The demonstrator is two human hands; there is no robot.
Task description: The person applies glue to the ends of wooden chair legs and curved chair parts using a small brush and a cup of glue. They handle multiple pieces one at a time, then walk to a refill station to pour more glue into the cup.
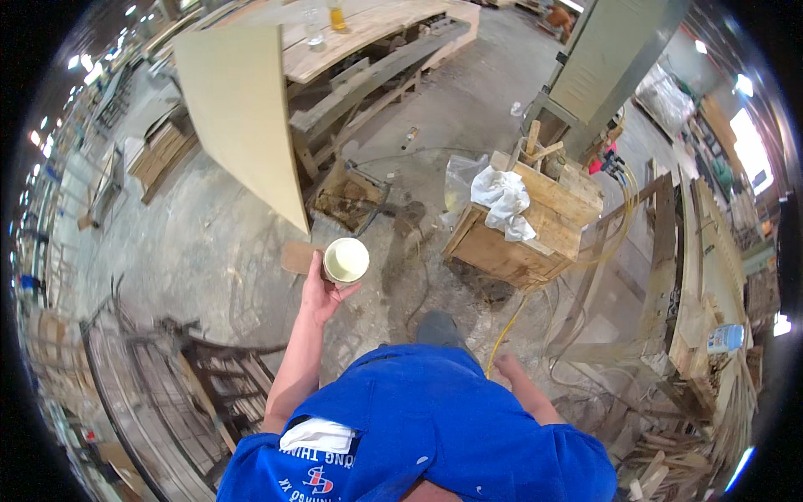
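Note:
My left hand [322, 293] is closed around a pale round cup [346, 260], held out in front of me over the floor. The cup's inside looks cream-coloured; I cannot tell whether that is a filling or the bare wall. A flat brown piece with rounded corners [296, 258] sticks out beside the cup from the same hand, its kind unclear. Down by my right side hangs my right hand [508, 364], close to a yellow hose [503, 335] in the picture. It is small and foreshortened, so its fingers cannot be made out.
A large pale panel [238, 117] leans at a wooden workbench [368, 42] ahead on the left. A wooden box [510, 251] with white cloth [502, 201] on it stands ahead right. Hoses cross the concrete floor. Timber racks [217, 385] flank me; a blue-lidded container [724, 338] is far right.

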